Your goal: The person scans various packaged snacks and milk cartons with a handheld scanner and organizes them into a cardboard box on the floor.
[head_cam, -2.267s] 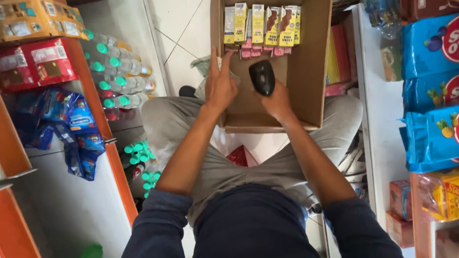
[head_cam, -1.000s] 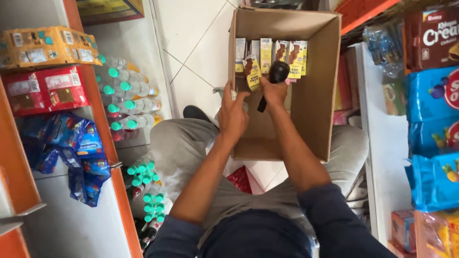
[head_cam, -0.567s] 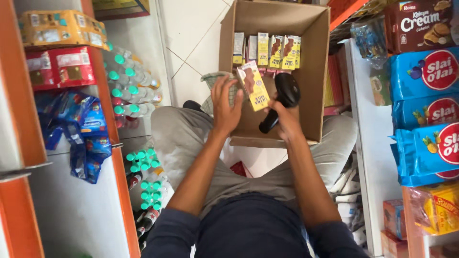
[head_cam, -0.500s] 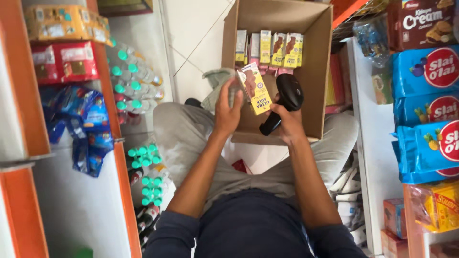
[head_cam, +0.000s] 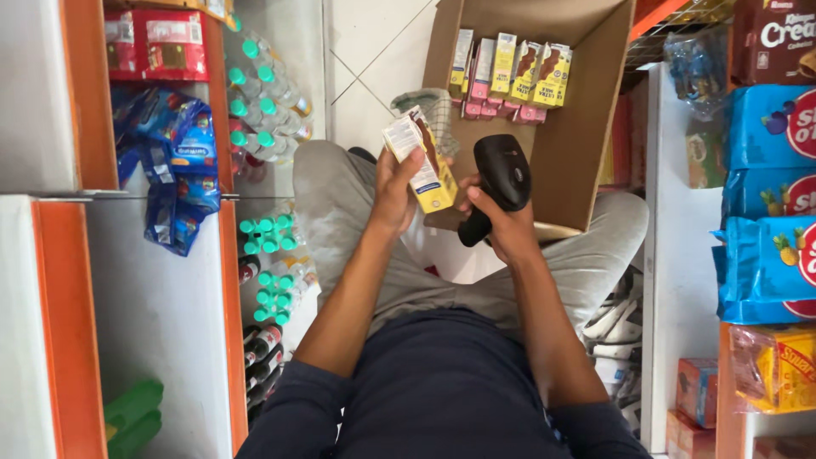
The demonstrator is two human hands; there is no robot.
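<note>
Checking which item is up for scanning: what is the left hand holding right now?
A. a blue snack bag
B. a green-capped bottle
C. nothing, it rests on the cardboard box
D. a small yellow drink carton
D: the left hand grips a small yellow drink carton held up beside the black handheld barcode scanner in the right hand, in front of the open cardboard box.
</note>
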